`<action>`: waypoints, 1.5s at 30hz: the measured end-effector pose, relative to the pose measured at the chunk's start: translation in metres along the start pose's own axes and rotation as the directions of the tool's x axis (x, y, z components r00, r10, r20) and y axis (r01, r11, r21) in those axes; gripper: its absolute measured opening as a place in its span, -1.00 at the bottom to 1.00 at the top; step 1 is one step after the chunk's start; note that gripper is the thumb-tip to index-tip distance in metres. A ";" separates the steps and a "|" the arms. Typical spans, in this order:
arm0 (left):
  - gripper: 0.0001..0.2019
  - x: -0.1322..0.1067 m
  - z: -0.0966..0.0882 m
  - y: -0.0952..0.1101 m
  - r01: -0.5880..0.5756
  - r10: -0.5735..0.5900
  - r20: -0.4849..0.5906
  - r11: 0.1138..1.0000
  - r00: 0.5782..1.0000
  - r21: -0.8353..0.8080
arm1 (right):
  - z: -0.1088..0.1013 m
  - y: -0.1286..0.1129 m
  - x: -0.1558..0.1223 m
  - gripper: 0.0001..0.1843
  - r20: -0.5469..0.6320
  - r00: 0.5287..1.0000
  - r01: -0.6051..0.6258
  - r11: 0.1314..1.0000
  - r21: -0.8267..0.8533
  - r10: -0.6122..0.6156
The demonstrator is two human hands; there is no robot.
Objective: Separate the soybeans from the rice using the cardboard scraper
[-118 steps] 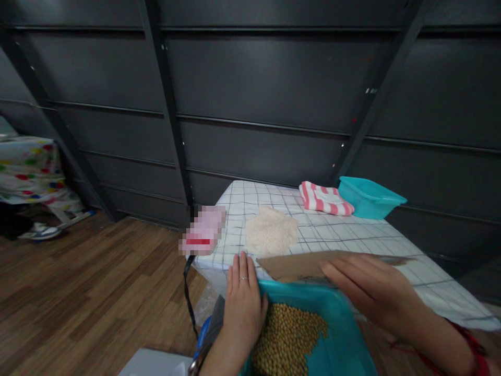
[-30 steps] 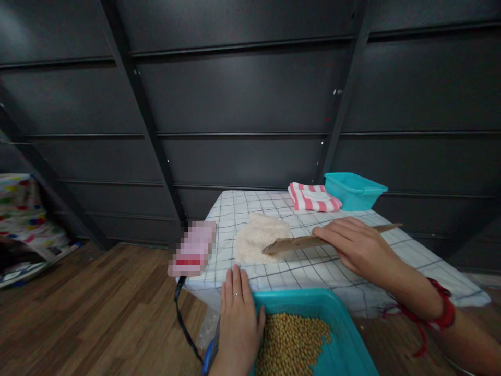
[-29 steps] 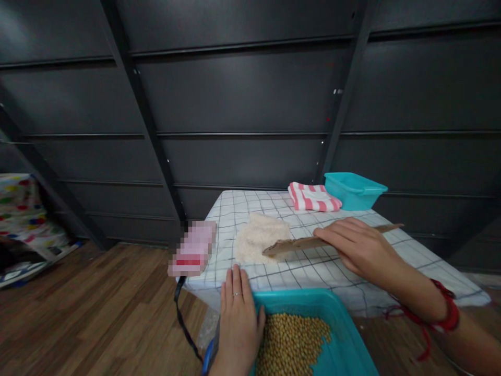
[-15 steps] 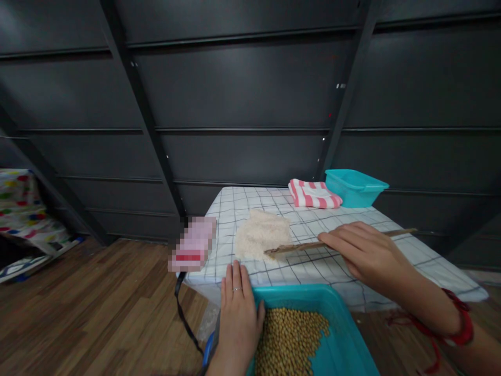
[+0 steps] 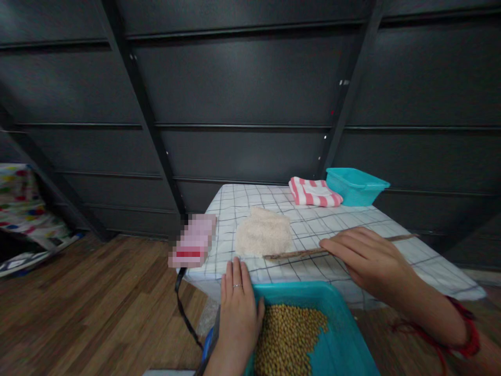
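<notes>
My left hand [image 5: 238, 308] grips the left rim of a teal tub [image 5: 344, 334] filled with tan beans [image 5: 287, 339], thumb inside the rim, fingers flat along the outside. My right hand [image 5: 370, 258] holds a flat piece of brown cardboard [image 5: 291, 254], fingers over its top, almost level and low over the checked tablecloth [image 5: 313, 230]. The cardboard's left end lies just in front of a heap of white rice [image 5: 263, 237] on the cloth.
At the table's far end lie a folded pink-and-white striped cloth [image 5: 314, 191] and a second teal tub [image 5: 356, 186]. A blurred pink object [image 5: 192, 241] sits at the table's left corner with a black strap hanging. Dark panelled wall behind; wood floor to the left.
My right hand has carried the cardboard from the tub's far rim out over the table and lowered it flat near the rice heap. My left hand has stayed on the tub.
</notes>
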State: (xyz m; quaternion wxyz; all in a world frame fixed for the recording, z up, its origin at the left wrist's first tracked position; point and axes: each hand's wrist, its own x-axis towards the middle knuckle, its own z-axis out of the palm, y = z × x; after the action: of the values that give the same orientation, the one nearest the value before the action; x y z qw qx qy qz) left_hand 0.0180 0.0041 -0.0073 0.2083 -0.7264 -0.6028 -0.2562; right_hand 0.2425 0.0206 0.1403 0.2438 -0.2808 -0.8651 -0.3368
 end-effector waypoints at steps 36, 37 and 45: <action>-0.47 0.001 -0.003 -0.002 -0.031 0.031 0.001 0.999 1.000 0.032 | -0.006 -0.011 0.001 -0.63 0.045 0.999 -0.018 1.000 0.005 0.017; -0.47 0.001 -0.003 -0.002 -0.034 0.034 -0.001 0.999 0.999 0.034 | -0.005 -0.012 0.001 -0.63 0.047 0.999 -0.020 1.000 0.015 0.019; -0.44 -0.001 -0.001 -0.002 0.001 -0.001 0.021 1.000 1.000 -0.008 | -0.014 -0.021 0.000 -0.69 0.090 0.994 -0.074 0.989 0.129 0.062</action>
State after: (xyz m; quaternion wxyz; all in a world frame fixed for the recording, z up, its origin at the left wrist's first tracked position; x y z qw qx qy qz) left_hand 0.0159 0.0035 -0.0071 0.1990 -0.7297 -0.6042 -0.2510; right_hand 0.2323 -0.0022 0.1401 0.2358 -0.3076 -0.8851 -0.2578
